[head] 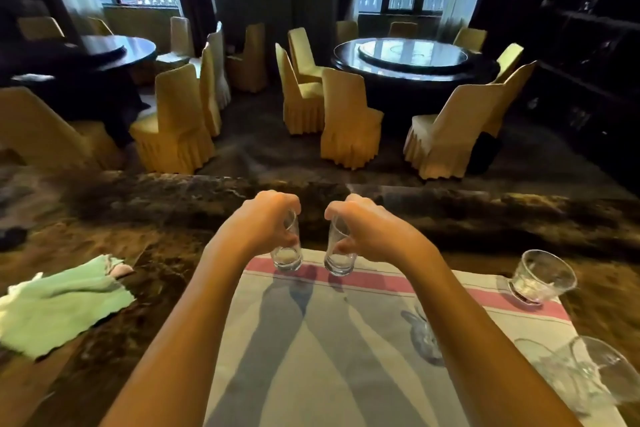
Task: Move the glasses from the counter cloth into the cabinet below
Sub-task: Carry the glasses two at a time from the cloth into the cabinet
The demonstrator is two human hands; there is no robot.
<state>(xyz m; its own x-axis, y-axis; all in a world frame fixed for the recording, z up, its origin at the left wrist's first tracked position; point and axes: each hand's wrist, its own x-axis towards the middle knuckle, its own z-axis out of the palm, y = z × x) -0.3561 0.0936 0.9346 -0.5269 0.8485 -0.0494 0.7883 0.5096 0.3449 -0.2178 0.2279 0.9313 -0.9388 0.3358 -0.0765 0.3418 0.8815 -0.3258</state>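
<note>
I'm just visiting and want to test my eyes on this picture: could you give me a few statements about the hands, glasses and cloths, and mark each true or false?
1. Each hand holds a small glass. True: the left hand grips the left glass and the right hand grips the right glass.
2. The striped cloth is plain green. False: it is pale with pink and grey stripes; the green cloth lies apart, to the left.
3. A wide glass stands at the striped cloth's far right corner. True.
4. Both held glasses are full of water. False: they look empty.
</note>
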